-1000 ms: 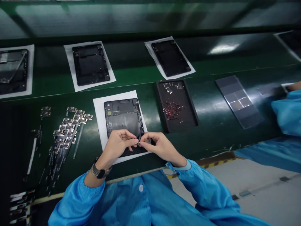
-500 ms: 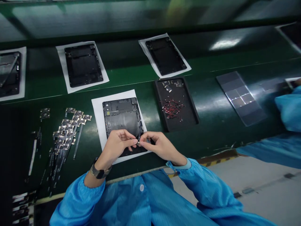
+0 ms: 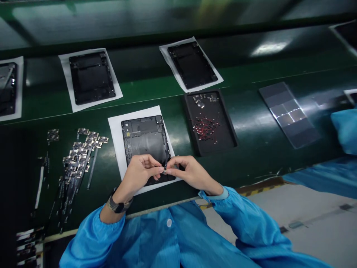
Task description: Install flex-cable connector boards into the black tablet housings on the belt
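Pinching a part [image 3: 164, 171], hands [image 3: 141, 173] [image 3: 192, 174] meet over green bench [image 3: 248, 149] beside pale floor [image 3: 267, 212].

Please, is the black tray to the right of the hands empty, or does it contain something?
Not empty: the black tray contains a tangle of red wires and, near its far end, some small parts.

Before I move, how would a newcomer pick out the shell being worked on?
On the green bench, find the white sheet nearest the body. The tablet shell lies on it, left of the tray of red wires. Only this shell has the left hand and right hand over it.
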{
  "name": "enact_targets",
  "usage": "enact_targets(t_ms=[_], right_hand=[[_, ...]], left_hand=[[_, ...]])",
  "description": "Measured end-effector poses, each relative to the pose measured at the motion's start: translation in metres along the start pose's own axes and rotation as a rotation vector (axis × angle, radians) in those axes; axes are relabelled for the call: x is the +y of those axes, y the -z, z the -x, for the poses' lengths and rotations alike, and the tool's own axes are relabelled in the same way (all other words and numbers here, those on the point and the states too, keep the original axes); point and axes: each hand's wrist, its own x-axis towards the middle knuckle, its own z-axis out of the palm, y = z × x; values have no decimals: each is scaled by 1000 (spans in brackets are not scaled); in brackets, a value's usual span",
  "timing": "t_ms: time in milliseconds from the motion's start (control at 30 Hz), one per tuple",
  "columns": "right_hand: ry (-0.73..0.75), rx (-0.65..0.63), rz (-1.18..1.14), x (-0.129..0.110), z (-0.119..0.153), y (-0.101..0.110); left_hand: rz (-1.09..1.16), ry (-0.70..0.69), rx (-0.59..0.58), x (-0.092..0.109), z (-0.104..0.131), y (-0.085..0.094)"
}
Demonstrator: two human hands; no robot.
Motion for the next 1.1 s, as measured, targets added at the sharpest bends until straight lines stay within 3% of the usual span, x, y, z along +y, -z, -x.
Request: enact_targets(t_ms=[333,433,533,667,800,900,1000,1100], right_hand=[[-14,-56,19,2,-4,4],[28,-110,167,-15,-5,19],[174,-14,336,-49,-22,38],[339,47,476,-105,-92,37],[79,145,651,-142,-194,-6],[-14,217,694,-155,-253,-42],[-109,280,684,-162,-286,-68],[-177,312,657,-162,-301,-83]], left_hand=[[-26,21,15,2,-2,-6],[-190,-50,84,1,5,-3],[-520,-200,215,-2,18,4],[-898,-377,379,2,20,23],[-1164,-449,545,34,-13,52],[-1231,-376,560,63,-48,73],[-1231,-353,528,80,-69,88],[-1198,-364,501,80,-77,96]])
